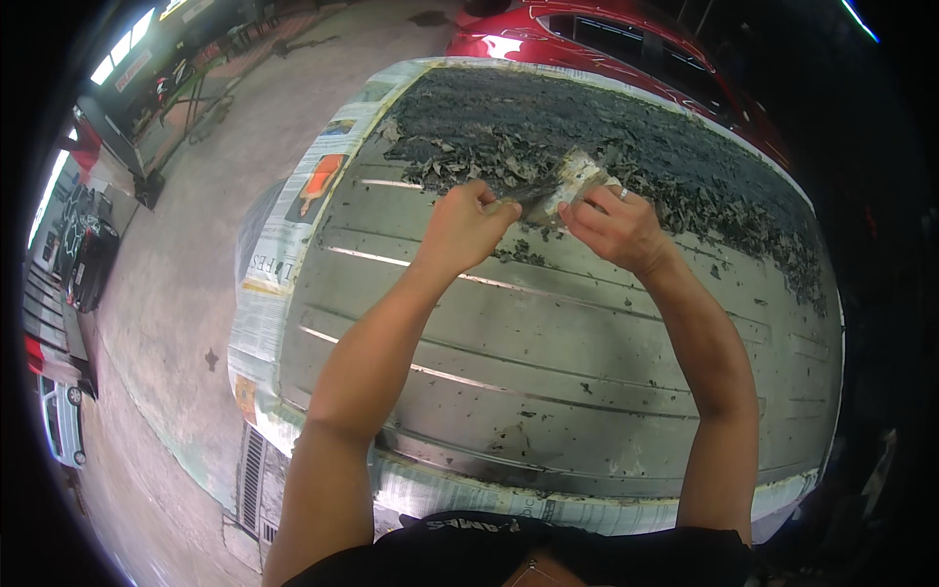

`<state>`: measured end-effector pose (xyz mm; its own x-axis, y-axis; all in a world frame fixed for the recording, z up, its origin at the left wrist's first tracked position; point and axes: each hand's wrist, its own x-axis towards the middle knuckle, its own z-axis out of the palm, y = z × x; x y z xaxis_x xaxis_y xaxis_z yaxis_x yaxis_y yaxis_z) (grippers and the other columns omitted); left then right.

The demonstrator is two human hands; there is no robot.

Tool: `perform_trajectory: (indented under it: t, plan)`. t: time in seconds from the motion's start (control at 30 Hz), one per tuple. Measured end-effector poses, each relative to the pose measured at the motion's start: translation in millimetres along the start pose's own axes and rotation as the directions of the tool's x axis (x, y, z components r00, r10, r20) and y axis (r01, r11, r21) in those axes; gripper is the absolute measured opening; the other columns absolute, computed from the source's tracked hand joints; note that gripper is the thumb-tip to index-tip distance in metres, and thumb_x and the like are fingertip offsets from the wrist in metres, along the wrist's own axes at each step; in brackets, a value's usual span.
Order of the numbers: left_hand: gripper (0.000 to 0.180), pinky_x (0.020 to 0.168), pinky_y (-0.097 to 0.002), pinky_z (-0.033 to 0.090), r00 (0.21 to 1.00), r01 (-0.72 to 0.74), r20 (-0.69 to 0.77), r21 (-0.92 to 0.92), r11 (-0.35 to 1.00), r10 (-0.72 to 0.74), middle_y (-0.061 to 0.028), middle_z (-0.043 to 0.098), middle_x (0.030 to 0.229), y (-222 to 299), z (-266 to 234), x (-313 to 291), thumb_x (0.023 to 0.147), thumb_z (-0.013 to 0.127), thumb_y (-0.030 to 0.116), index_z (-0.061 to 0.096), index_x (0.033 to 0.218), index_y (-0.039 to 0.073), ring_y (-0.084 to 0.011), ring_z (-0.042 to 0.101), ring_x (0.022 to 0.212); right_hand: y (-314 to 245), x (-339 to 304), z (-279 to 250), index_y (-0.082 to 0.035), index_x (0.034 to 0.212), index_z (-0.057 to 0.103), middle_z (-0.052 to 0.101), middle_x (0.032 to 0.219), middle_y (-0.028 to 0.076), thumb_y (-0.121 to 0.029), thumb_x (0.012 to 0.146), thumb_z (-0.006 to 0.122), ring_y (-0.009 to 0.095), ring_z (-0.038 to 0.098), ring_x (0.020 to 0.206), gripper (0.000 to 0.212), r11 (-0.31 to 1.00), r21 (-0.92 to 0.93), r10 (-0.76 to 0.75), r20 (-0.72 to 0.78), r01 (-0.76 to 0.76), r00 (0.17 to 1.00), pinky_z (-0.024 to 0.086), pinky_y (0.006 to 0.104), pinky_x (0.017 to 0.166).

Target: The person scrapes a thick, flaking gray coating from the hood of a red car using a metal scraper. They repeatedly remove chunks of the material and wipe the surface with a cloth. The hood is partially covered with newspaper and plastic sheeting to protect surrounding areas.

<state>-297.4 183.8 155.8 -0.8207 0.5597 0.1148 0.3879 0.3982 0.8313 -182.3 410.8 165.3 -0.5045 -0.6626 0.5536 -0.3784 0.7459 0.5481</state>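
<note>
My right hand (pixel 618 227), with a ring on one finger, grips a flat scraper (pixel 581 172) smeared with pale and dark residue. Closed in a pinch, my left hand (pixel 468 225) is close beside it, against a dark, thin piece between the two hands; whether that is part of the scraper or a loose peel cannot be told. Both hands hover over a ribbed grey metal panel (pixel 528 342), like a vehicle's roof. Wrinkled dark coating (pixel 489 108) covers its far part, and curled, lifted flakes (pixel 685 201) lie along the near border of that coating.
Newspaper (pixel 269 293) and tape mask the panel's edges. Small dark crumbs are scattered over the bare ribs. Beyond the far edge stands a red car (pixel 587 34). Concrete floor (pixel 186 245) stretches out at left, with a dark car (pixel 93 259) and a light blue vehicle (pixel 64 421).
</note>
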Motion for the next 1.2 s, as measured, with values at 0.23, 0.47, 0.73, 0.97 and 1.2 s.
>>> perform_trajectory:
  t: [0.23, 0.47, 0.73, 0.97, 1.2]
  plan:
    - [0.045, 0.075, -0.0410, 0.053, 1.000, -0.018, -0.001, 0.091, 0.996, 0.018, -0.0207, 0.070, 0.078, -7.0, 42.5, 89.6, 0.078, 0.077, 0.040, 0.069, 0.087, -0.003, -0.0306, 0.070, 0.079, -11.4, -4.7, 14.4, -0.011, 0.096, 0.071, 0.054, 0.084, -0.002, -0.008, 0.073, 0.075, 0.013, 0.060, 0.080, 0.023, 0.999, 0.048, 0.018, 0.010, -0.018, 1.000, 0.048, 0.0259, 0.059]
    - [0.049, 0.085, -0.0421, 0.053, 0.992, 0.054, 0.098, 0.197, 0.979, -0.075, -0.0240, 0.072, 0.095, -6.0, 8.0, 149.6, 0.078, 0.076, 0.042, 0.070, 0.093, -0.004, -0.0332, 0.070, 0.092, 15.9, -23.0, 2.8, -0.009, 0.095, 0.064, 0.060, 0.094, 0.004, -0.006, 0.081, 0.068, 0.023, 0.062, 0.092, 0.014, 0.906, -0.100, 0.422, 0.191, -0.410, 0.886, 0.054, 0.0353, 0.069]
    - [0.038, 0.086, -0.0461, 0.054, 0.979, -0.183, 0.177, 0.582, 0.792, 0.097, -0.0164, 0.073, 0.104, -25.2, -17.0, 105.2, 0.077, 0.075, 0.035, 0.069, 0.105, 0.009, -0.0349, 0.070, 0.100, -35.4, -19.8, 12.2, -0.011, 0.104, 0.065, 0.060, 0.092, 0.007, 0.000, 0.077, 0.065, 0.029, 0.062, 0.091, 0.029, 0.889, 0.132, 0.306, 0.543, -0.439, 0.782, 0.055, 0.0391, 0.071]
    - [0.045, 0.083, -0.0455, 0.053, 1.000, -0.004, -0.022, 0.397, 0.918, 0.014, -0.0175, 0.073, 0.101, -32.1, -57.6, 66.7, 0.077, 0.077, 0.038, 0.069, 0.110, 0.009, -0.0355, 0.070, 0.097, -59.6, -11.8, 44.1, -0.013, 0.108, 0.065, 0.059, 0.102, 0.004, -0.001, 0.076, 0.067, 0.026, 0.059, 0.103, 0.034, 0.857, 0.169, 0.280, 0.639, -0.486, 0.716, 0.056, 0.0372, 0.076]
    - [0.046, 0.089, -0.0439, 0.053, 0.987, 0.135, 0.031, 0.369, 0.919, -0.158, -0.0185, 0.073, 0.104, -56.1, -91.0, 44.1, 0.079, 0.075, 0.040, 0.074, 0.111, 0.007, -0.0332, 0.070, 0.102, -9.7, 2.6, 67.0, -0.013, 0.112, 0.060, 0.060, 0.106, 0.007, -0.008, 0.084, 0.067, 0.028, 0.063, 0.102, 0.030, 0.794, -0.172, 0.582, 0.492, -0.584, 0.647, 0.058, 0.0401, 0.077]
